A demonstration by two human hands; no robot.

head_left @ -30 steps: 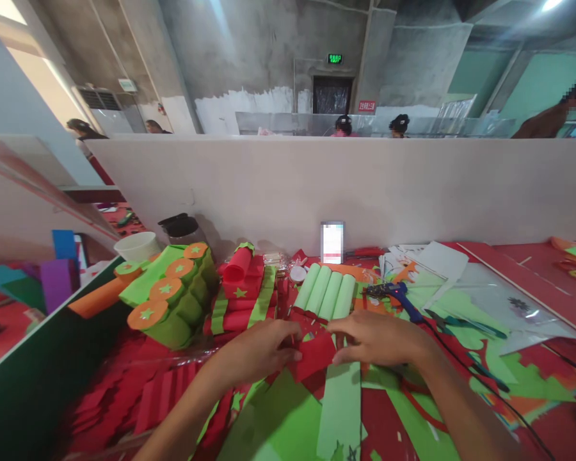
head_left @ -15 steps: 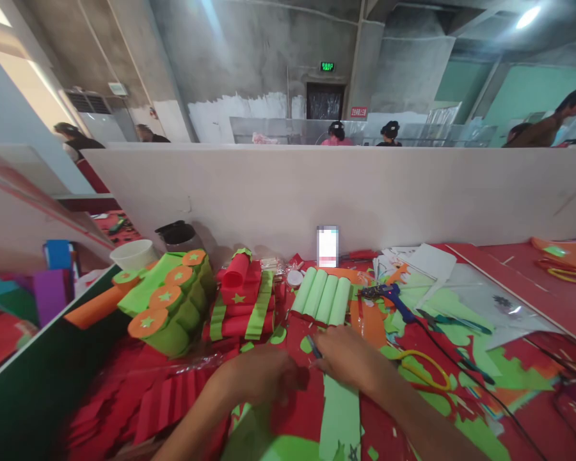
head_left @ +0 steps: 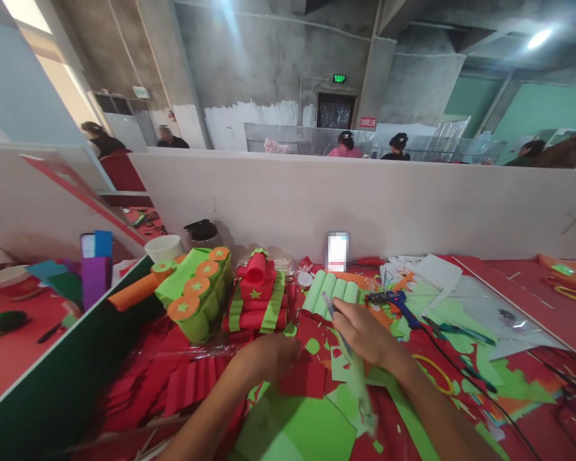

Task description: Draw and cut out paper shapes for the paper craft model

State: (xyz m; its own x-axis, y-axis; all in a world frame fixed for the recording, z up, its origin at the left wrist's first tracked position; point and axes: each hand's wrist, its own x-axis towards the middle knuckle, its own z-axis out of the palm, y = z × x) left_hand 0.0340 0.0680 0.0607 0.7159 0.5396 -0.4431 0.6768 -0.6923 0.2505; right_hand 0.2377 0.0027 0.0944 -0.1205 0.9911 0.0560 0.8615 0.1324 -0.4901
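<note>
My right hand (head_left: 367, 333) is closed round a slim grey tool (head_left: 330, 306) whose tip points up and to the left. A pale green paper strip (head_left: 361, 387) shows blurred just below that hand. My left hand (head_left: 274, 353) lies with its fingers curled on a piece of red paper (head_left: 308, 379), above a bright green sheet (head_left: 292, 426). Just beyond both hands is a row of pale green paper rolls (head_left: 333, 291).
A red roll bundle (head_left: 256, 299) and a green bundle with orange discs (head_left: 196, 296) stand at left. At right lie a blue glue gun (head_left: 394, 298) with its cord and yellow-handled scissors (head_left: 436, 374). A phone (head_left: 337, 251) leans on the partition (head_left: 365, 198); people sit beyond.
My right hand let go of the red paper, took up the slim tool and lifted it. My left hand slid left along the red paper. The view swung slightly left.
</note>
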